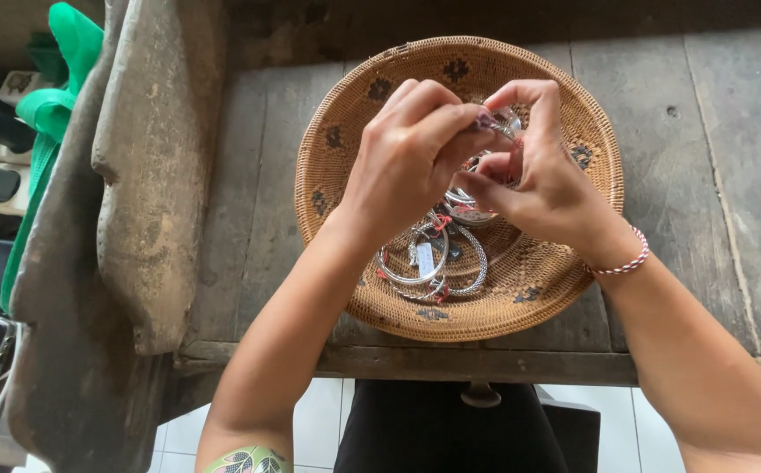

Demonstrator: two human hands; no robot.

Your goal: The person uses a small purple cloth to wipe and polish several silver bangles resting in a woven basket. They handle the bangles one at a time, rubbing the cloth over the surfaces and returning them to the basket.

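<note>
Both hands over woven basket (564,114) on wooden surface (731,131). Left hand (407,162) & right hand (534,171) fingers pinched together on small silver ring (501,123), held above basket w/ silver bangles (437,258) lying below.

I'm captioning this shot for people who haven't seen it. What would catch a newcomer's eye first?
Both hands meet at the centre: the left hand and right hand pinch a small silvery piece between their fingertips. Under them a round woven basket sits on a worn wooden table, with silver bangles in its bottom. A green cloth stands out at the left edge.
</note>
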